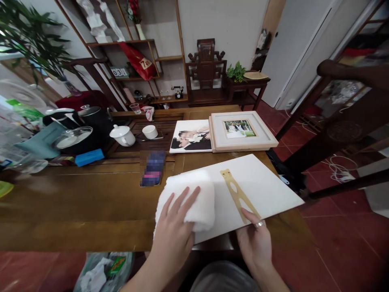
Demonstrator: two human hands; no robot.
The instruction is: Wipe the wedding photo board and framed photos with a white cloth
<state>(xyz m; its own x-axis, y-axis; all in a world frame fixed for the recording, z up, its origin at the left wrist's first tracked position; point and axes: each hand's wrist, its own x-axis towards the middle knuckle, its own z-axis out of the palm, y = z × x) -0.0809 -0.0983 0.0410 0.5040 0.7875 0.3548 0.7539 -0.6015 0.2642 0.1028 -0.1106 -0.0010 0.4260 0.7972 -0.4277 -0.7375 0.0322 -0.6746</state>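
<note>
My left hand (174, 227) lies flat with fingers spread on a folded white towel (194, 198). The towel rests on the left part of a white board (267, 186) lying face down at the wooden table's near edge. A tan stand strip (238, 194) runs along the board's back. My right hand (255, 241), with a ring on one finger, grips the board's near edge by the strip's lower end, thumb on top.
A framed photo (243, 130) and an unframed print (191, 137) lie further back on the wooden table (75, 194). A tea tray with a white teapot (123, 136) and cup (150, 131), pots and a blue sponge (89, 157) stand at left. Dark chairs stand right.
</note>
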